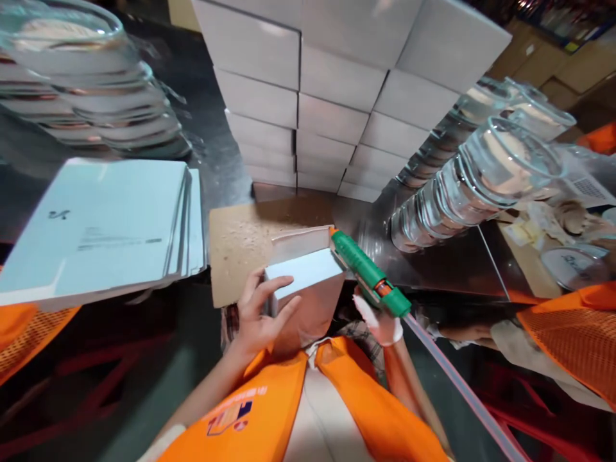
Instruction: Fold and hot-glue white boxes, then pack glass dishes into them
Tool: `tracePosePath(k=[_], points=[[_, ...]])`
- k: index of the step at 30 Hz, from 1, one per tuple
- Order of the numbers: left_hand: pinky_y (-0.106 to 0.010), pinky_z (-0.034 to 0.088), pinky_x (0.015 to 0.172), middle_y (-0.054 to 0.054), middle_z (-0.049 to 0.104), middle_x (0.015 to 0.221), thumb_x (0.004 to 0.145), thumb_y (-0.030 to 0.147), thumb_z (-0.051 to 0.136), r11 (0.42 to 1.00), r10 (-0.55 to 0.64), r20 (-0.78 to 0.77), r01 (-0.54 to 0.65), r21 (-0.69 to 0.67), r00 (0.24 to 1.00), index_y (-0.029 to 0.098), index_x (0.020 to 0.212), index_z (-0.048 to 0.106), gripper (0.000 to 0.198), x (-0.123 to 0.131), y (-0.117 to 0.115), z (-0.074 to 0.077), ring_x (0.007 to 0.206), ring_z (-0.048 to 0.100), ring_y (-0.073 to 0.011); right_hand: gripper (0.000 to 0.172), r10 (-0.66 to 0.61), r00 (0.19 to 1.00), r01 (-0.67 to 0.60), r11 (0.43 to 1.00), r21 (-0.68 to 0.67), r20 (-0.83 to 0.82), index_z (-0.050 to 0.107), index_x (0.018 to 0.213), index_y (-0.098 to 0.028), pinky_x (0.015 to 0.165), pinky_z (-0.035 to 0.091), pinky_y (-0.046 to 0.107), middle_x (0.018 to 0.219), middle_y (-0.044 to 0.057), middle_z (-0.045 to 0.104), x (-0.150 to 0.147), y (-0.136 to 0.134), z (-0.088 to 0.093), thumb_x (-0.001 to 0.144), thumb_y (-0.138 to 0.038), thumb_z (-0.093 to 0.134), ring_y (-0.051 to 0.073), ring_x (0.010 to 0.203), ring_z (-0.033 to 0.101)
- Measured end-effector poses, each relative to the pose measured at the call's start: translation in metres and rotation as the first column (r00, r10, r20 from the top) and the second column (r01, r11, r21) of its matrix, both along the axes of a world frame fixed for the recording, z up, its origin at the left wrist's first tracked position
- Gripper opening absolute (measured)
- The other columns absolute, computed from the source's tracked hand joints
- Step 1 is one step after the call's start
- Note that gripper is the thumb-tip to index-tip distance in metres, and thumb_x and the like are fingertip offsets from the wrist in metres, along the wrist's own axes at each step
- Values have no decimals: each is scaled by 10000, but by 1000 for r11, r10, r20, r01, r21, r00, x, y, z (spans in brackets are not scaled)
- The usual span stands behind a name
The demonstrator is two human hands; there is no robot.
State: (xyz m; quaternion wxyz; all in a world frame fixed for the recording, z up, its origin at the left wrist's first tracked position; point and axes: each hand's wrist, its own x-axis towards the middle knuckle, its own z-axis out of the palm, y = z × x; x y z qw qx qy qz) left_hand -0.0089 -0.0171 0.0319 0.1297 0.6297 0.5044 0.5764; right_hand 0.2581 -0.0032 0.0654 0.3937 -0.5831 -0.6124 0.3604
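My left hand [260, 311] grips the left side of a white box [310, 295], its fingers and thumb bent over the near corner. The box's flap [302, 242] stands raised at the far side. In my right hand [380, 321] is a green glue gun [366, 266] with an orange nozzle, and a long clear glue stick trails from its rear. The nozzle tip is at the right end of the flap; whether it touches is unclear. White material wraps part of my right hand. A brown cardboard sheet [240, 250] lies beneath the box on the metal table.
White boxes [337, 83] are stacked high ahead. Flat light-blue printed sheets [110, 218] lie in a pile at left. Stacked glass containers [471, 173] stand at right, more glass stacks [86, 83] at far left. Co-workers in orange vests [577, 340] sit on both sides.
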Motion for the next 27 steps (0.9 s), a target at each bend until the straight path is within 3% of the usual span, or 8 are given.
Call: tracePosePath(k=[3,9,14,17,19,21,24,27], points=[[-335,538,969,-51,675,1177,890,281,805,999,31,55,-31,11,998,249,1157,729,279,-18,0,-4,1164,649,-219,392,-99,991,87,989,-120,-90,780,847,-216,540,583,338,670,61,736,4,20,-7,816,-602,721,231,594,701],[-383,537,1028,-49,697,1124,899,386,782,999,44,98,-45,8,994,241,1102,734,253,-23,4,-2,1137,652,-232,672,-172,964,80,916,-392,-204,782,981,-112,475,520,303,567,66,694,-25,85,-28,852,-735,566,214,503,666],[-347,530,993,-46,687,1154,922,341,765,1000,-8,106,8,1,994,257,1141,726,238,-18,6,0,1179,635,-225,489,-285,957,244,886,-395,-48,650,615,-205,573,537,298,544,73,666,-5,96,-18,837,-640,682,236,631,705],[-362,536,992,-39,697,1119,917,323,769,995,-96,101,94,16,990,263,1138,723,234,-16,10,1,1176,634,-230,349,-373,927,356,906,-230,-33,695,672,-218,743,563,287,722,63,754,1,85,5,783,-537,781,237,844,728],[-389,541,1007,-48,696,1110,908,332,776,986,-165,92,166,-2,982,253,1132,723,243,-13,14,2,1169,640,-240,352,-292,936,269,953,-140,-194,781,921,-222,857,577,304,959,53,812,-9,79,18,738,-518,831,236,969,729],[-413,544,1028,-65,686,1142,909,373,773,975,-218,90,221,-22,972,237,1104,722,243,-8,17,3,1166,652,-248,507,-96,920,37,987,-159,-381,784,1073,-214,899,591,333,1074,59,814,-25,77,25,667,-492,906,241,1005,733],[-467,509,1114,-123,634,1343,919,502,742,975,-211,139,218,-37,968,210,1005,697,308,-1,21,3,1302,625,-300,561,24,854,-167,959,-229,-520,773,1056,-211,894,606,352,1058,52,811,-38,77,26,612,-485,979,232,966,743],[-504,518,1116,-120,638,1336,923,569,720,978,-191,311,207,-18,931,264,1132,615,383,5,27,0,1344,631,-332,587,200,852,-270,960,-78,-484,797,1013,-222,968,598,398,1128,77,804,-27,74,28,720,-727,857,255,1053,745]])
